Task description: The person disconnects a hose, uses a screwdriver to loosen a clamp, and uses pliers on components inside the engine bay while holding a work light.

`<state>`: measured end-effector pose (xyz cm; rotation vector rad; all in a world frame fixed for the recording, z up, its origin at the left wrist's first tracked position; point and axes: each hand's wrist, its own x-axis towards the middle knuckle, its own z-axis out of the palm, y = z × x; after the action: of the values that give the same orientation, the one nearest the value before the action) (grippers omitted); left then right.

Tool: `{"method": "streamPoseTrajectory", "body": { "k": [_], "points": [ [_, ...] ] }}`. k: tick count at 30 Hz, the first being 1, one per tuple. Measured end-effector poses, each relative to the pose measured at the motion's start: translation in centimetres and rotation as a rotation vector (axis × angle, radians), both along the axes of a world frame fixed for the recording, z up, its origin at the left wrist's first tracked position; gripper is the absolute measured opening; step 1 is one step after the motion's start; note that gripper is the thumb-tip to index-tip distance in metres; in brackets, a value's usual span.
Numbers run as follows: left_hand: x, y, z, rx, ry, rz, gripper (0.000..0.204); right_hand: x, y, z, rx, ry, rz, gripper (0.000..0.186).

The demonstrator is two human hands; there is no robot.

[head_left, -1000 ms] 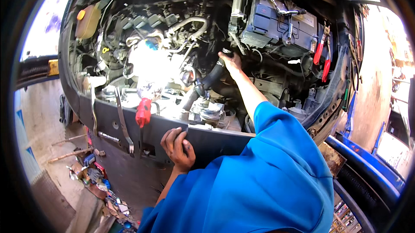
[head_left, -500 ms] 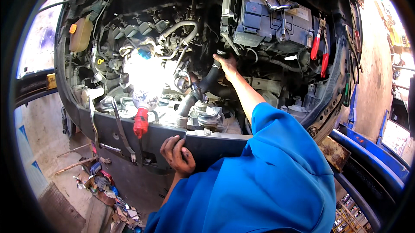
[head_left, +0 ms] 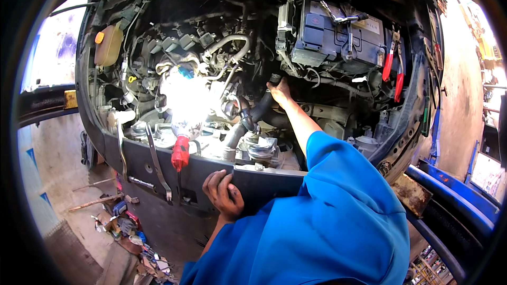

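My right hand [head_left: 280,92] reaches into the engine bay and is closed around the upper end of a thick black rubber hose [head_left: 260,109]. The hose's open end shows just above my thumb; my palm hides part of it. Lower down, the hose meets a branched joint and a greyish pipe [head_left: 232,138] near the front. My left hand [head_left: 224,195] rests against the dark front bumper [head_left: 140,166], fingers apart and loosely bent, with nothing in them. Left of the hose, a lit work lamp with a red handle [head_left: 180,154] glares over the engine.
A battery [head_left: 338,34] with a ratchet and a wrench on it sits at the back right. Red-handled pliers [head_left: 393,66] hang beside it. A coolant tank [head_left: 109,46] stands at the left. Metal bars [head_left: 158,162] hang over the bumper; scrap [head_left: 129,227] litters the floor.
The view has shifted a little, so the engine bay sits slightly lower and farther right. My right hand stays on the hose and my left stays at the bumper.
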<state>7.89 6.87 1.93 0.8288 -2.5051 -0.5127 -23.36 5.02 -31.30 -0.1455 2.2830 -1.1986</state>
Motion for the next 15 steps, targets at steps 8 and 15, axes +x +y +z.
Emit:
{"method": "streamPoseTrajectory", "body": {
  "k": [8,15],
  "points": [
    [0.3,0.2,-0.3,-0.014,-0.015,-0.023,0.028,1.8,-1.7,4.0,0.488,0.42,0.339,0.066],
    [0.0,0.1,-0.4,-0.038,-0.014,-0.027,0.028,2.5,-4.3,10.4,0.451,0.453,0.462,0.053]
  ]
}}
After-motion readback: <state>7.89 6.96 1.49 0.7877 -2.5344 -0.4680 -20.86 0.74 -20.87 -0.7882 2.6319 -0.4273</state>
